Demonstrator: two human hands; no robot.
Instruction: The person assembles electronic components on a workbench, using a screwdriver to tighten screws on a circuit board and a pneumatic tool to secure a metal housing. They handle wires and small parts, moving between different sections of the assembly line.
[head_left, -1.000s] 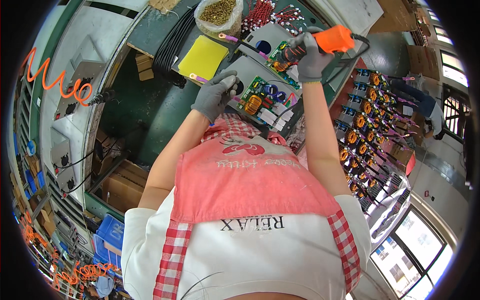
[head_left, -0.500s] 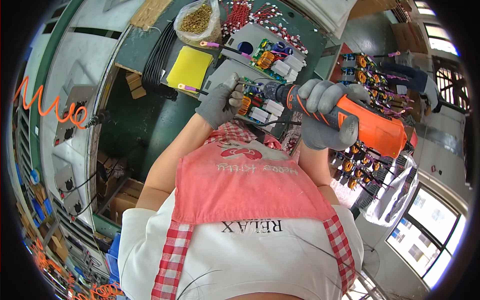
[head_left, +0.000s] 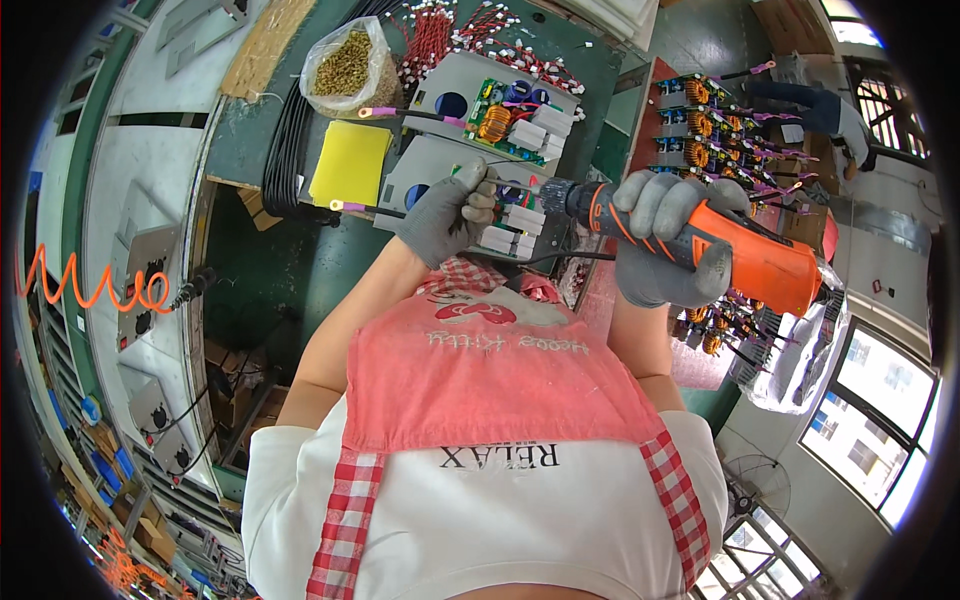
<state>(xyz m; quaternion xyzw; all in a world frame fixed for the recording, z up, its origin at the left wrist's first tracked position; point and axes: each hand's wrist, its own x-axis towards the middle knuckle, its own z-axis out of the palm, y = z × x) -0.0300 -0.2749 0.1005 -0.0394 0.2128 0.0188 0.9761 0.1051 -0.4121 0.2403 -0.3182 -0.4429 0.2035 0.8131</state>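
My right hand (head_left: 655, 205), in a grey glove, is wrapped round an orange and black power screwdriver (head_left: 775, 265). The tool lies level, its long thin bit (head_left: 522, 187) pointing left. At the bit's tip my gloved left hand (head_left: 448, 212) is closed, thumb and forefinger pinched together; whatever they hold is too small to make out. Both hands are above the nearer grey metal plate (head_left: 425, 155). A circuit board with white blocks (head_left: 505, 240) sits on that plate, partly hidden by the left hand and the tool.
Behind lies a second plate (head_left: 425, 95) with a green circuit board (head_left: 490, 97). Yellow sheets (head_left: 350, 165), a bag of small brass-coloured parts (head_left: 345, 65), black cables (head_left: 282, 150) and red wires (head_left: 425, 40) lie around. Several boards (head_left: 690, 125) stand at right; beyond, a person (head_left: 825, 110) bends.
The view has shifted, so the bench things appear further left. The screwdriver has moved slightly right relative to the plates, showing more of its bit. Both hands keep their grips.
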